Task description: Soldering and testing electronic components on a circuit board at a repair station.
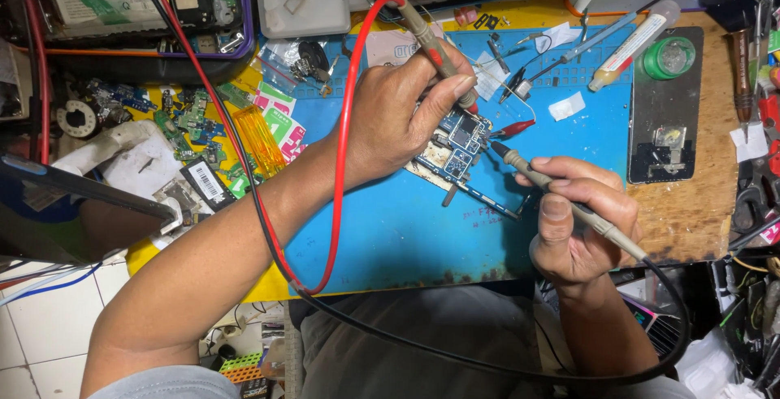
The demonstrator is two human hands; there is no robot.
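1. On the blue work mat [406, 228], near its middle, lies a small blue circuit board [457, 145].
2. The left hand [402, 114] is closed around a red test probe [435, 49], and the tip of this probe comes down on the upper part of the board.
3. The red cable [345, 155] runs from this probe in a long loop over the left forearm.
4. The right hand [577, 224] is closed around a black test probe [561, 196]; its tip points to the right edge of the board, but I cannot tell if it touches.
5. The black cable [487, 358] goes from this probe down across the lap.
6. A syringe tube [634, 45] lies at the upper right of the mat.
7. Loose small parts [191, 119] lie to the left, beside the mat.
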